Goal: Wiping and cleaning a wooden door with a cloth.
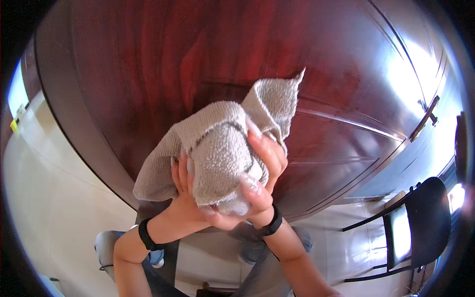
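A beige terry cloth (222,159), folded and bunched, is held between my two hands before a glossy dark red wooden door (148,59). My left hand (187,193) grips its lower left side, fingers partly hidden behind the folds. On the other side, my right hand (267,174) clasps the cloth, its thumb lying across the front. One loose corner of the fabric points up and to the right; another flap hangs down at the left. Whether the cloth touches the door behind it I cannot tell.
A metal door handle (425,120) sticks out at the door's right edge. At lower right stands a black chair (426,219) on the tiled floor (334,241). The dark door frame (70,107) curves down the left, beside a pale floor area (55,178).
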A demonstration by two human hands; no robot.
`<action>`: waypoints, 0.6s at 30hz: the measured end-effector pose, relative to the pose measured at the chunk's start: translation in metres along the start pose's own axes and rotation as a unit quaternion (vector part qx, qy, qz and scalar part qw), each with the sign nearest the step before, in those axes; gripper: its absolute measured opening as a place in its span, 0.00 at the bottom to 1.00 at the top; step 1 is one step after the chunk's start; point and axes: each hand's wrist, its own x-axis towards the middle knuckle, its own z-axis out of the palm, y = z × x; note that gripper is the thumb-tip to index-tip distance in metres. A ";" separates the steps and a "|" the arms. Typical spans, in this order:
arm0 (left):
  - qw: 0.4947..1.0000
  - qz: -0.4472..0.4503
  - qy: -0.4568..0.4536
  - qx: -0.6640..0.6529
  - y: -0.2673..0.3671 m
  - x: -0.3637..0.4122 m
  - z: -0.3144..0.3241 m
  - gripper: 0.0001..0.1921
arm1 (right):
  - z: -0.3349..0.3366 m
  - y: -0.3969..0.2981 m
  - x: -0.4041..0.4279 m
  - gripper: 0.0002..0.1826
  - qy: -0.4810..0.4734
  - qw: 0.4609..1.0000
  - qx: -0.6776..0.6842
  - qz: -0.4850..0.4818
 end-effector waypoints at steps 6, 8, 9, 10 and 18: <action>0.987 0.107 0.029 0.119 -0.006 -0.006 -0.007 0.31 | 0.004 -0.011 -0.040 0.34 0.031 0.999 -0.034 0.022; 0.984 0.137 0.043 0.102 -0.006 -0.004 -0.007 0.29 | -0.009 -0.011 -0.068 0.38 -0.064 0.989 -0.128 -0.031; 0.981 0.165 0.054 0.091 -0.005 -0.002 -0.008 0.27 | -0.012 -0.015 -0.081 0.38 -0.062 0.989 -0.129 -0.033; 0.980 0.165 0.057 0.092 -0.003 -0.001 -0.009 0.27 | -0.009 -0.020 -0.093 0.38 -0.023 0.989 -0.143 0.001; 0.973 0.220 0.064 0.021 0.008 -0.015 0.003 0.20 | -0.002 -0.018 -0.146 0.30 0.059 0.924 -0.375 -0.051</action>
